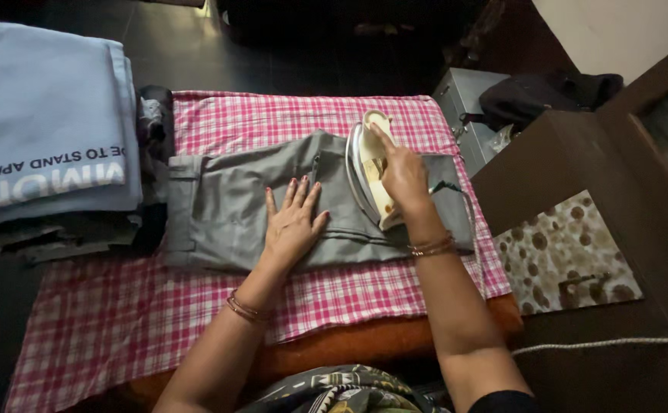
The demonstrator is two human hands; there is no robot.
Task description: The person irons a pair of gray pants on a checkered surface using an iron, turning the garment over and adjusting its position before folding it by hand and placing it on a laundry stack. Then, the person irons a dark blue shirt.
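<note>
Right hand (404,177): fingers (383,138) are wrapped over the handle of a cream-coloured iron (370,164), the forefinger stretched toward its pointed tip. The iron is set on the right half of the garment, tip directed away from the person; a thin dark cord (447,186) leaves its heel by the wrist.

Left hand (292,224): laid palm down, fingers (300,193) spread wide and flat, nothing gripped. It is pressed on the cloth just beside the iron's left edge.

Grey trousers (227,214): smooth woven fabric, folded flat into a long rectangle, waistband at the left end, a pressed crease running along the near edge. They are laid across the middle of the desk.

Checked cloth (158,313): pink and white, thin, slightly rippled. It is spread over an orange padded layer (364,340) seen at the near edge. Open cover is left in front of the trousers and along the far strip.

Stack of folded clothes (43,122): pale blue on top, darker pieces beneath, set at the left edge, touching the waistband end.

Right of the desk: a dark wooden unit (578,153) with a speckled panel (567,256), close to the cloth's edge. A pale rope (601,344) is stretched below it.
</note>
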